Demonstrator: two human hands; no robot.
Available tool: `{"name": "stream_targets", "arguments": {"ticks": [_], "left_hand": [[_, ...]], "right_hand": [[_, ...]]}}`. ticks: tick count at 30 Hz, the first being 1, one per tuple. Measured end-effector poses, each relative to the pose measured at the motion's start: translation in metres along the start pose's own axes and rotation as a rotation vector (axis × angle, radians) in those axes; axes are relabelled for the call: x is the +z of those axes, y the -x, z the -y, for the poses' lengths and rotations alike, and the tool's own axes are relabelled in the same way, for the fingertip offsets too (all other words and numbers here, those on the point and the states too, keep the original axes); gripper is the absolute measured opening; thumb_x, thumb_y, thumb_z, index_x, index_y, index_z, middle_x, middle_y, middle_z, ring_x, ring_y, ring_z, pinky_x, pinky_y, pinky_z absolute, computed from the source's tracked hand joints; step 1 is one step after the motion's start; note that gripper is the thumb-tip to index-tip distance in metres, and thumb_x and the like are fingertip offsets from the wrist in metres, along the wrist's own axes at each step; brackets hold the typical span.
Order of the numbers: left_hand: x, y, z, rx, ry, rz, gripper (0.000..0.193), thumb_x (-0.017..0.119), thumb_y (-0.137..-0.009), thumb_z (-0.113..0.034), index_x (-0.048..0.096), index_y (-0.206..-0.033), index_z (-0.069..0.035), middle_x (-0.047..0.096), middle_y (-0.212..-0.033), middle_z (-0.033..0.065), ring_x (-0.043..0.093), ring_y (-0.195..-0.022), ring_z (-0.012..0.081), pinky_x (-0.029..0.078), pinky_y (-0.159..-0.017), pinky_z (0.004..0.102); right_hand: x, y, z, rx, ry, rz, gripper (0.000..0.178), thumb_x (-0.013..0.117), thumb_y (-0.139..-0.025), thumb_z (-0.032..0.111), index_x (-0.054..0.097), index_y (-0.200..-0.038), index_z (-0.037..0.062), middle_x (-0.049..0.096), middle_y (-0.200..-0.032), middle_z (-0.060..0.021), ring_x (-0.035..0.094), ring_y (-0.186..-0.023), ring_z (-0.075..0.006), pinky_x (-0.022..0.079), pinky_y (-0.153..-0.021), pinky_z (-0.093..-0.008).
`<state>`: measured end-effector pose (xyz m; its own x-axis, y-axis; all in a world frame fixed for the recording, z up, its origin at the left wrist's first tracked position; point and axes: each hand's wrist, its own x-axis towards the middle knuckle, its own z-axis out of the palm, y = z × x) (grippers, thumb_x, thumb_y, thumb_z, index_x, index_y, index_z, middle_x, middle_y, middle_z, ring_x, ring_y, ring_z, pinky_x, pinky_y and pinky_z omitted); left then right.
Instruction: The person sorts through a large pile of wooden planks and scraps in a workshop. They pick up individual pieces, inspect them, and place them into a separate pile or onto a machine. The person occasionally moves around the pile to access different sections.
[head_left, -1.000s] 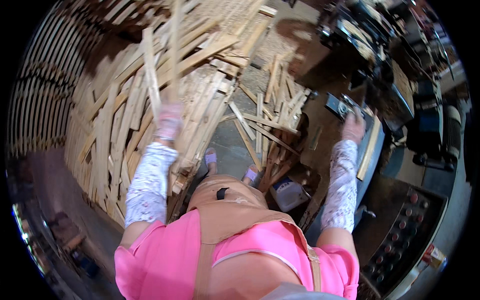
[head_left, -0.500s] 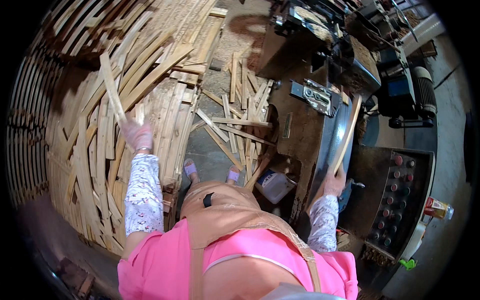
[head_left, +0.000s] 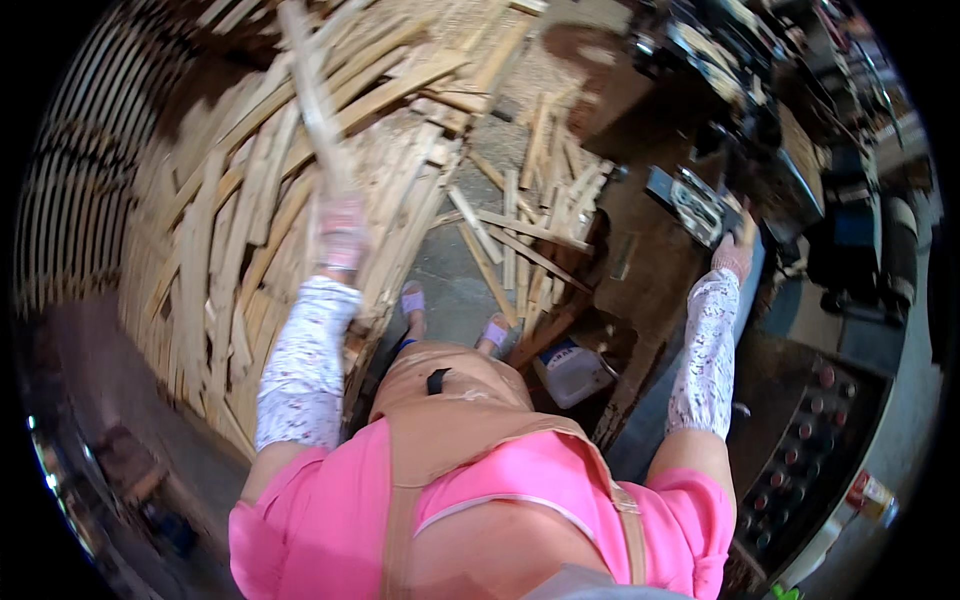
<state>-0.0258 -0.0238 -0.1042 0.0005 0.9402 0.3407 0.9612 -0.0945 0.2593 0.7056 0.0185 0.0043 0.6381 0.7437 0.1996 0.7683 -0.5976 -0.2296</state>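
Wooden strip [head_left: 316,95] is held in the left hand [head_left: 343,235], raised over the far part of the wood pile [head_left: 200,250] at left; fingers appear to be wrapped round its near end, though both are blurred. The right hand [head_left: 736,258] is placed at the far right, just beside the metal fixture [head_left: 702,207] on the machine's table [head_left: 645,435]. Whether wood is pinched there cannot be told, as a pale patch beyond the fingers is too blurred.

Half a second ago, a second strip was gripped by the right hand farther back along the table, its length lying toward the far end. Now the hand has been carried forward to the fixture, and that length is no longer seen. It may be judged that the second piece has been moved onward, while the left one is kept in hand.

Loose offcuts [head_left: 560,190] are strewn on the floor [head_left: 437,273] between pile and machine, with a plastic jug [head_left: 577,378] nearer.
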Motion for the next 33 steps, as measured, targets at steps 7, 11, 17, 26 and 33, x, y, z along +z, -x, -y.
{"name": "stream_targets", "arguments": {"ticks": [7, 11, 17, 26, 33], "left_hand": [[-0.067, 0.008, -0.266, 0.023, 1.107, 0.382, 0.048, 0.066, -0.093, -0.035, 0.063, -0.129, -0.004, 0.068, -0.121, 0.0193, 0.065, -0.114, 0.0355, 0.051, -0.104, 0.0444], [-0.051, 0.011, -0.182, -0.168, 0.675, 0.345, 0.085, 0.082, -0.081, -0.049, 0.052, -0.145, -0.001, 0.058, -0.142, 0.0231, 0.055, -0.132, 0.0394, 0.041, -0.115, 0.0466], [-0.051, 0.105, 0.011, -0.649, -0.168, 0.389, 0.109, 0.078, -0.077, -0.054, 0.028, -0.162, -0.007, 0.036, -0.162, 0.0261, 0.033, -0.150, 0.0420, 0.025, -0.125, 0.0506], [-0.090, 0.084, 0.017, -0.687, 0.083, 0.332, 0.080, 0.074, -0.083, -0.028, 0.043, -0.151, 0.000, 0.060, -0.137, 0.0301, 0.060, -0.126, 0.0409, 0.046, -0.109, 0.0450], [-0.092, -0.064, -0.134, -0.819, 1.201, 0.388, 0.042, 0.074, -0.092, -0.033, 0.069, -0.117, 0.000, 0.076, -0.102, 0.0131, 0.072, -0.079, 0.0232, 0.060, -0.069, 0.0363]], "right_hand": [[-0.030, 0.220, 0.241, 0.097, -1.306, 0.876, 0.041, 0.069, -0.096, 0.020, 0.065, -0.130, -0.0031, 0.069, -0.112, -0.0062, 0.062, -0.093, -0.0126, 0.051, -0.084, -0.0287], [-0.073, 0.197, 0.135, 0.202, -1.157, 0.510, 0.039, 0.068, -0.095, 0.017, 0.066, -0.128, -0.0045, 0.070, -0.106, -0.0071, 0.064, -0.092, -0.0143, 0.052, -0.085, -0.0297], [-0.112, 0.262, -0.107, 0.142, -0.320, 0.044, 0.043, 0.065, -0.091, 0.012, 0.066, -0.132, 0.0024, 0.068, -0.116, -0.0214, 0.066, -0.106, -0.0344, 0.051, -0.094, -0.0421], [-0.013, 0.089, -0.069, 0.207, 0.038, -0.156, 0.029, 0.062, -0.096, 0.032, 0.079, -0.110, 0.0122, 0.072, -0.095, -0.0264, 0.070, -0.090, -0.0437, 0.054, -0.080, -0.0519], [0.020, 0.071, 0.103, -0.789, -0.310, 0.003, 0.039, 0.060, -0.095, 0.020, 0.067, -0.129, 0.0022, 0.068, -0.131, -0.0113, 0.065, -0.117, -0.0218, 0.050, -0.099, -0.0325]]}}
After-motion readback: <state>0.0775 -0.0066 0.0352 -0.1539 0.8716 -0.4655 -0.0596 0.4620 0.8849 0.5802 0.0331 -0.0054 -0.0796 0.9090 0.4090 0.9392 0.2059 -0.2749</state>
